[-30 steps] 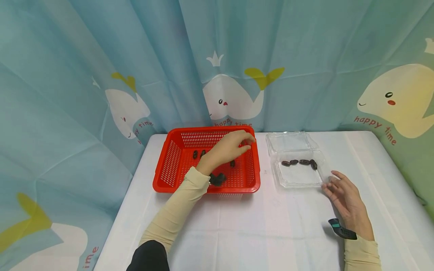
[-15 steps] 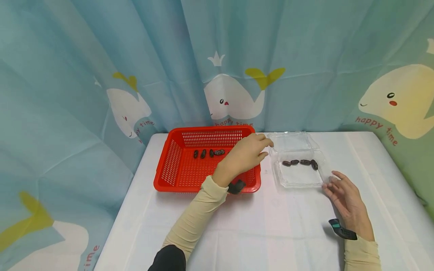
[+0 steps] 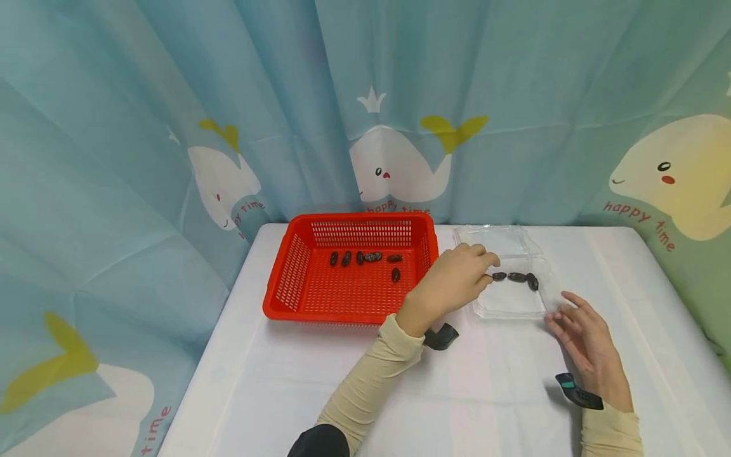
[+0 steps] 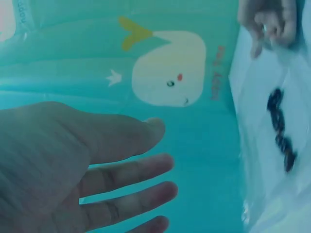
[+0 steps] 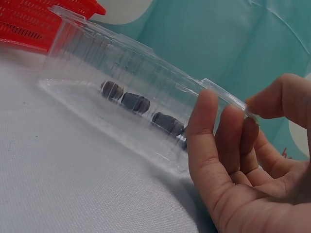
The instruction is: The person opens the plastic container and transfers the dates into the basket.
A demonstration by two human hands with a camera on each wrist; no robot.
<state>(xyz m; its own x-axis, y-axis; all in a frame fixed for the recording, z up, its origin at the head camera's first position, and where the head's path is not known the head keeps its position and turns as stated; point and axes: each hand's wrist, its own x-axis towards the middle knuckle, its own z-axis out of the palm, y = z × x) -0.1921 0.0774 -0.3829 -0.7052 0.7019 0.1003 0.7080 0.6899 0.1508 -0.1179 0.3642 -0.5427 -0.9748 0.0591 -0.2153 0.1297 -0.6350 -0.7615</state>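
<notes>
row of dates [image 3: 517, 277]: toward 3 o'clock of the left hand [image 3: 454, 279], the nearer hand.
four dates in one clear box [image 3: 511, 298]; row axis roughly 9-to-3 o'clock, near end partly hidden by the left hand, its fingers extended, gripping nothing. right hand [image 3: 585, 333] pinches the box rim at 4 o'clock. one red basket [image 3: 322, 316] at 9 o'clock holds six or seven more dates [image 3: 346, 258]; exact count unclear.
</notes>
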